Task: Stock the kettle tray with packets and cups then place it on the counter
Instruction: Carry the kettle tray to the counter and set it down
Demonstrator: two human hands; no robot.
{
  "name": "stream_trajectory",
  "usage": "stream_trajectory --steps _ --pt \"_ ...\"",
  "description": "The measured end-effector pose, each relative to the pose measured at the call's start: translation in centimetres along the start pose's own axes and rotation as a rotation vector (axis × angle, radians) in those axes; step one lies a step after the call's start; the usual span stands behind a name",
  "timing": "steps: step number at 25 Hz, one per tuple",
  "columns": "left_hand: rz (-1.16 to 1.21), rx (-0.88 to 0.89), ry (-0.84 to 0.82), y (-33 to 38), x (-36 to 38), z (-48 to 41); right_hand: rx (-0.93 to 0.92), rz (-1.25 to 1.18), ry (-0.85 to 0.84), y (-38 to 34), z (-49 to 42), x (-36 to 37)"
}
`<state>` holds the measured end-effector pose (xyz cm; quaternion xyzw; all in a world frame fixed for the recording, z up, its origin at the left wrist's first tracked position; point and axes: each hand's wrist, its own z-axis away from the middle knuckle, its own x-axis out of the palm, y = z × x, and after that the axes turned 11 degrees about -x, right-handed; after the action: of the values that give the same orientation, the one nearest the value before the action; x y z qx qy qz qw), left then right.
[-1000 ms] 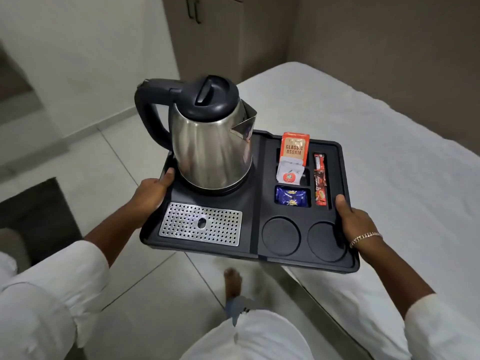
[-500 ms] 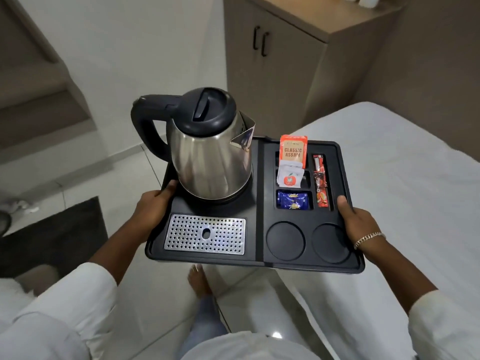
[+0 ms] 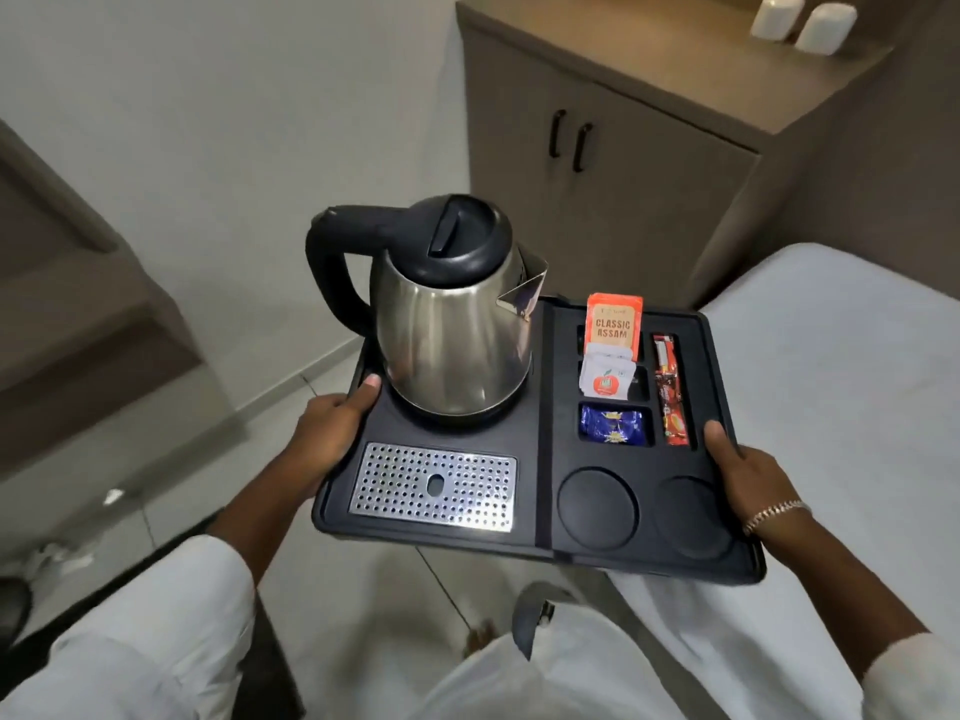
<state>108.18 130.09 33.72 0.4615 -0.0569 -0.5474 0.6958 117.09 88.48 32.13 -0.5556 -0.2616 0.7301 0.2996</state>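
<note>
Now, in the head view, a person carries a black tray (image 3: 540, 449) in the air, above the tiled floor (image 3: 322, 574) and the near edge of a white bed (image 3: 841, 366). The left hand (image 3: 332, 433) grasps the left rim of the tray, with the thumb lying on top just beside the kettle base. The right hand (image 3: 743, 465) grasps the right rim, thumb also on top, and a bracelet (image 3: 776, 514) sits on its wrist. A steel kettle (image 3: 452, 324) with a black lid and handle stands upright on the far left part of the tray. Near it, on the left front, lies a perforated metal drip plate (image 3: 434, 485). On the right part, the small compartments hold packets: an orange tea packet (image 3: 613, 324) standing at the far side, a white sachet (image 3: 605, 379) in front of it, a blue packet (image 3: 613, 426) nearer, and a red stick packet (image 3: 670, 392) lying along the right slot. Two round cup recesses (image 3: 597, 506) at the near right hold nothing. Far behind, a brown cabinet serves as the bench (image 3: 649, 59), and two white cups (image 3: 802, 18) stand upside down on its far right corner, well apart from the tray.
</note>
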Motion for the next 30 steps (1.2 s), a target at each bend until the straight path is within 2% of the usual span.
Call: stream_trajectory --steps 9,14,23,30 --pt "-0.012 0.068 0.008 13.5 -6.1 -15.7 -0.066 -0.14 0.081 -12.3 -13.9 4.5" --pt "-0.015 0.08 0.005 23.3 -9.8 -22.8 -0.089 -0.175 0.106 -21.1 -22.0 4.7" --pt "-0.01 0.187 -0.195 46.3 -11.4 -39.2 -0.09 -0.262 0.336 -35.4 -38.1 2.7" --pt "0.015 0.243 -0.389 63.6 -8.7 -45.4 -0.028 -0.247 0.429 -43.6 -48.7 -3.2"
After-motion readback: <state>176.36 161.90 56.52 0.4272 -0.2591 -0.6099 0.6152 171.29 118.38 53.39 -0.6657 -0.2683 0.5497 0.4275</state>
